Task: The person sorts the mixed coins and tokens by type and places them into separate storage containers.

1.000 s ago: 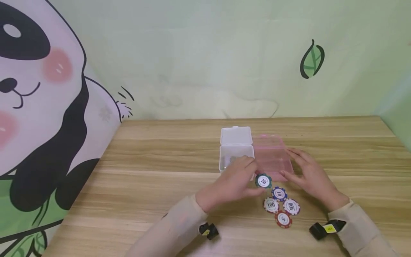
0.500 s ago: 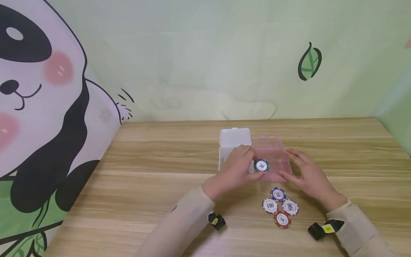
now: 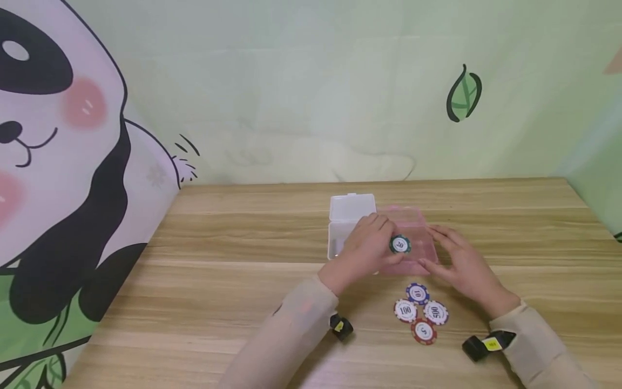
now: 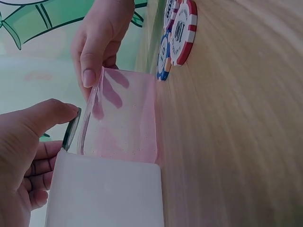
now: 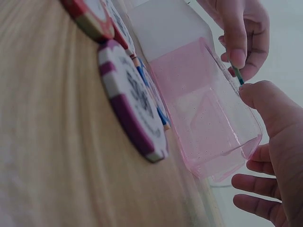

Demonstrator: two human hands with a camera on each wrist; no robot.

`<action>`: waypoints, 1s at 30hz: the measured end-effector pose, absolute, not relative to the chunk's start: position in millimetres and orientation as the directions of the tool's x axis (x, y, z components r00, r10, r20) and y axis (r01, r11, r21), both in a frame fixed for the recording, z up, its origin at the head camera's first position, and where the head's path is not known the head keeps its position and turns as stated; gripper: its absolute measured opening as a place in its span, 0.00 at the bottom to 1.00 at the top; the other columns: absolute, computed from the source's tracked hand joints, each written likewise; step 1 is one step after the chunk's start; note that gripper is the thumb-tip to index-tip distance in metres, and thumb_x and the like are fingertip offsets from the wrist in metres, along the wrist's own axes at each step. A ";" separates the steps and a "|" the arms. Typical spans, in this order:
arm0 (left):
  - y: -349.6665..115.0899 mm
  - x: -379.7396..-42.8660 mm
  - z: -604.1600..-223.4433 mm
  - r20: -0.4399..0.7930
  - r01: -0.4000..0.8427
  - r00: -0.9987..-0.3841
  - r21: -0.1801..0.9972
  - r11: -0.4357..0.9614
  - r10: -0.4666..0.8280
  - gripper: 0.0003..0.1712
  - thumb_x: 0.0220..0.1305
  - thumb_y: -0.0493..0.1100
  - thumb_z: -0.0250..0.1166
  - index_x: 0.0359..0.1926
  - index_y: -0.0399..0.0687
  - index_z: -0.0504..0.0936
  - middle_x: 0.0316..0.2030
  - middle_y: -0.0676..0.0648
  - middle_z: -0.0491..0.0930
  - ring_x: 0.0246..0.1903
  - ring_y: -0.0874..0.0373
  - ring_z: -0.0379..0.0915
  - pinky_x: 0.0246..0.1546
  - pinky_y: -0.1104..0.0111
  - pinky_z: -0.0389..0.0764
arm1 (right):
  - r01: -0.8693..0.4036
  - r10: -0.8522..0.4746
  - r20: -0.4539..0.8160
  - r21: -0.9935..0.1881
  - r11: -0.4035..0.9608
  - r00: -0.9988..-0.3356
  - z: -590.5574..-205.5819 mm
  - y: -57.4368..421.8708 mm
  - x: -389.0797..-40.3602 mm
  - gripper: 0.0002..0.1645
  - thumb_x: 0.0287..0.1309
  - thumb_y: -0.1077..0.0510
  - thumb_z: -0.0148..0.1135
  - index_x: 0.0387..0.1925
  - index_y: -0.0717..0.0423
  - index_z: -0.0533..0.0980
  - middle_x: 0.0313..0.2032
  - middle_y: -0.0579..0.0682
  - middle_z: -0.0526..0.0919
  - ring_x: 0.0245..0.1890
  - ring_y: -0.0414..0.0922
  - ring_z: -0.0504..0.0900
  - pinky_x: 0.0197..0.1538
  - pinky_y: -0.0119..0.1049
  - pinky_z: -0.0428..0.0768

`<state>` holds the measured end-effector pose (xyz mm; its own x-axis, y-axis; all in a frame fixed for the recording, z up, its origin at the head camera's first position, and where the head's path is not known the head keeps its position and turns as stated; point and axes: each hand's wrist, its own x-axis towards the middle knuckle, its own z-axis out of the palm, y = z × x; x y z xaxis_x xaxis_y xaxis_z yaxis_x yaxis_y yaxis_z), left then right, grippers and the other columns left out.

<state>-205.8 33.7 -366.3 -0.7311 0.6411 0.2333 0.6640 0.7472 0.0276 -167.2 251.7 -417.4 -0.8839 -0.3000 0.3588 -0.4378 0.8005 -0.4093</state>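
Between thumb and fingers, my left hand (image 3: 364,246) pinches a green poker chip (image 3: 400,244) marked 20. The chip is over the pink see-through plastic box (image 3: 410,267), and in the left wrist view it shows edge-on near the rim. My right hand (image 3: 461,265) grips the pink box's right end, thumb by the front corner and fingers farther back. Left of it stands a white plastic box (image 4: 104,189), its lid (image 3: 352,207) tipped back open. My left hand hides part of the white box's inside.
In front of the pink box several chips lie flat and close together: blue 10 (image 3: 417,293), white 100 (image 3: 405,310), purple-and-white 500 (image 3: 435,313) and red 5 (image 3: 424,331). Behind the wooden table (image 3: 243,221) rises a wall with a panda picture.
My left hand has carried the green chip from in front of the boxes up and back, over the pink box. My right hand has stayed at the pink box's right end.
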 end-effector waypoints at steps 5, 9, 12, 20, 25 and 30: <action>36.7 -206.8 -365.6 0.195 0.666 -0.733 0.009 0.746 0.652 0.23 0.56 0.62 0.66 0.41 0.50 0.78 0.41 0.54 0.78 0.46 0.60 0.71 0.51 0.71 0.72 | -0.435 -0.297 0.357 -0.410 0.802 -0.885 -418.9 251.4 -168.3 0.42 0.55 0.49 0.67 0.64 0.70 0.65 0.62 0.66 0.69 0.60 0.66 0.69 0.61 0.63 0.69; 37.9 -206.9 -366.3 0.169 0.664 -0.736 -0.007 0.748 0.655 0.23 0.56 0.63 0.65 0.41 0.50 0.77 0.42 0.54 0.77 0.47 0.61 0.70 0.51 0.70 0.71 | -0.430 -0.296 0.350 -0.412 0.803 -0.889 -418.5 250.8 -167.9 0.41 0.55 0.49 0.66 0.64 0.70 0.65 0.62 0.66 0.68 0.60 0.65 0.69 0.61 0.62 0.69; 39.0 -207.2 -365.8 0.153 0.664 -0.738 -0.010 0.747 0.658 0.23 0.57 0.63 0.65 0.41 0.51 0.77 0.42 0.55 0.77 0.47 0.61 0.69 0.50 0.71 0.71 | -0.429 -0.294 0.351 -0.411 0.804 -0.889 -418.2 251.0 -167.5 0.41 0.55 0.50 0.66 0.63 0.69 0.65 0.62 0.66 0.68 0.60 0.65 0.69 0.61 0.62 0.70; 44.7 -211.4 -362.9 0.095 0.665 -0.744 -0.002 0.747 0.662 0.24 0.58 0.64 0.64 0.41 0.51 0.77 0.43 0.54 0.77 0.49 0.60 0.70 0.52 0.70 0.71 | -0.431 -0.294 0.357 -0.410 0.804 -0.887 -417.6 252.0 -166.7 0.41 0.55 0.50 0.67 0.63 0.69 0.66 0.62 0.65 0.69 0.60 0.65 0.70 0.61 0.62 0.70; 45.7 -215.3 -363.6 0.071 0.670 -0.740 0.002 0.742 0.669 0.24 0.58 0.64 0.64 0.43 0.50 0.77 0.44 0.54 0.78 0.51 0.60 0.70 0.53 0.70 0.70 | -0.418 -0.289 0.334 -0.428 0.801 -0.897 -416.2 250.6 -165.7 0.41 0.56 0.49 0.66 0.64 0.69 0.65 0.63 0.65 0.68 0.61 0.65 0.69 0.61 0.63 0.69; 45.2 -216.2 -365.2 0.073 0.684 -0.728 0.017 0.729 0.681 0.22 0.60 0.61 0.63 0.46 0.51 0.77 0.46 0.54 0.78 0.51 0.60 0.70 0.52 0.70 0.70 | -0.416 -0.289 0.332 -0.428 0.802 -0.898 -414.6 250.5 -164.2 0.41 0.56 0.50 0.66 0.64 0.69 0.65 0.64 0.65 0.67 0.61 0.65 0.68 0.62 0.63 0.69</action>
